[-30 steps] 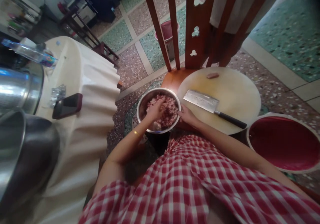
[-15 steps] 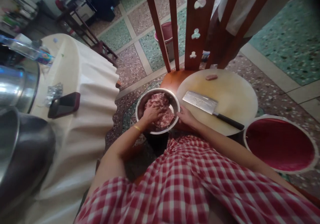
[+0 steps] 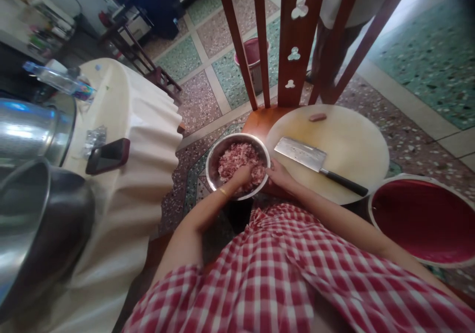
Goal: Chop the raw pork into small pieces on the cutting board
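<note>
A round metal bowl (image 3: 212, 164) holds pink minced meat (image 3: 237, 156). My left hand (image 3: 243, 175) is down in the bowl, its fingers curled into the meat and partly hidden by it. On the bowl's right side, my right hand (image 3: 278, 172) grips the rim. Beside that hand lies a cleaver (image 3: 302, 152) with a black handle, flat on a round white cutting board (image 3: 356, 145). A small piece of sausage-shaped meat (image 3: 317, 117) rests near the board's far edge.
The board lies on a wooden chair (image 3: 256, 118). A red bucket (image 3: 423, 219) stands at the right, another bucket (image 3: 253, 52) behind the chair. On the left table (image 3: 115, 90) are a phone (image 3: 108, 156), a plastic bottle (image 3: 59, 79) and large metal pots (image 3: 70, 199). A person (image 3: 334, 41) stands beyond the chair.
My left hand has moved rightward within the bowl, from spread over the meat to curled into it. My right hand stays at the rim. The whole view has shifted slightly.
</note>
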{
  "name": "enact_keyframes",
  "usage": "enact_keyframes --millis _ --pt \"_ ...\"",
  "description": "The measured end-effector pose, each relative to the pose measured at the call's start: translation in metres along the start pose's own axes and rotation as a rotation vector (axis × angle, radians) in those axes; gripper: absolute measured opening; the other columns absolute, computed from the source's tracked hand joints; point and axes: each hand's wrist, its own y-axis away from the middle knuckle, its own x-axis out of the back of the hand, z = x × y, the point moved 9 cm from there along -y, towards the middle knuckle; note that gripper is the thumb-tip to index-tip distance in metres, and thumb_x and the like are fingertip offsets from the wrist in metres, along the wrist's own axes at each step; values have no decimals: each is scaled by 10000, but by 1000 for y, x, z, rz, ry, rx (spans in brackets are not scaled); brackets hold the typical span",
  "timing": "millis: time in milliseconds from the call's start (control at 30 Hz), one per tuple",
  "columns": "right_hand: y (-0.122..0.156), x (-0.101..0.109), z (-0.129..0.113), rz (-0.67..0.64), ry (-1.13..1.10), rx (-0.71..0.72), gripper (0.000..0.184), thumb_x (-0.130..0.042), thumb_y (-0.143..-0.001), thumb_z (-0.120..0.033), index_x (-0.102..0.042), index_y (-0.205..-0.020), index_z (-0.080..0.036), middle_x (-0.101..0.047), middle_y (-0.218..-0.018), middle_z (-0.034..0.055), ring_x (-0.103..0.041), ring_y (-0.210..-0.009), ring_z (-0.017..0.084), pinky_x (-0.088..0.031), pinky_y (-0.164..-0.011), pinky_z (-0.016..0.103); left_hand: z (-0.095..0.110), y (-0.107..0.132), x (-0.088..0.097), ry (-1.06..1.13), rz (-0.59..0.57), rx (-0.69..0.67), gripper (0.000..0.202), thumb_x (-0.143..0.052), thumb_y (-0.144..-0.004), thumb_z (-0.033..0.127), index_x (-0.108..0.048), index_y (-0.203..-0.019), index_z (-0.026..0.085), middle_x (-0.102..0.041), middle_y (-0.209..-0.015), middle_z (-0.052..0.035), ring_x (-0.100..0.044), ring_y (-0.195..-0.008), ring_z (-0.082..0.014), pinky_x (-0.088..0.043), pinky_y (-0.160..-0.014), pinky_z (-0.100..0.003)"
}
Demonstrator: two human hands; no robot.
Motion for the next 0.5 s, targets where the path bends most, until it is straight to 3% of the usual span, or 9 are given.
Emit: enact_keyframes --millis 133,267,333,433,500 --pt "2 0 -7 -19 -5 14 297 -459 -782 -192 -481 -1078 -197 -510 -477 -81 -480 -353 109 -375 -356 205 -24 22 36 66 78 85 513 -459 -794 128 -427 -1300 205 -599 -1183 -93 -570 -1075 -208 -431 -914 -297" --pt "4 2 -10 -7 -12 21 282 -460 -767 -169 -484 -1047 -200 -505 -472 -83 -483 -355 110 -373 -355 203 -64 34 68 -68 109 165 831 -659 -698 326 -232 -1406 235 -366 -1410 -143 -482 -1192 -294 -399 -964 -369" --pt "5 1 -10 -9 -21 20 288 -450 -764 -160 -484 -1047 -200 -500 -464 -85 -481 -355 110 -372 -355 201 -77 20 75 -86 121 148 903 -686 -667 419 -220 -1411 204 -339 -1421 -168 -435 -1233 -324 -371 -991 -390" --pt "5 1 -9 -7 -20 11 295 -441 -765 -167 -479 -1056 -197 -492 -456 -88 -480 -354 114 -374 -354 205 -86 -16 72 18 90 171 809 -604 -726 496 -295 -1380 132 -508 -1288 -171 -498 -1175 -304 -388 -971 -364" --pt "5 1 -10 7 -8 14 298 -436 -759 -162 -480 -1053 -191 -494 -457 -85 -491 -365 120 -385 -365 210 -81 -38 61 119 13 189 699 -566 -754 489 -403 -1320 114 -588 -1196 -142 -569 -1080 -278 -426 -922 -323"
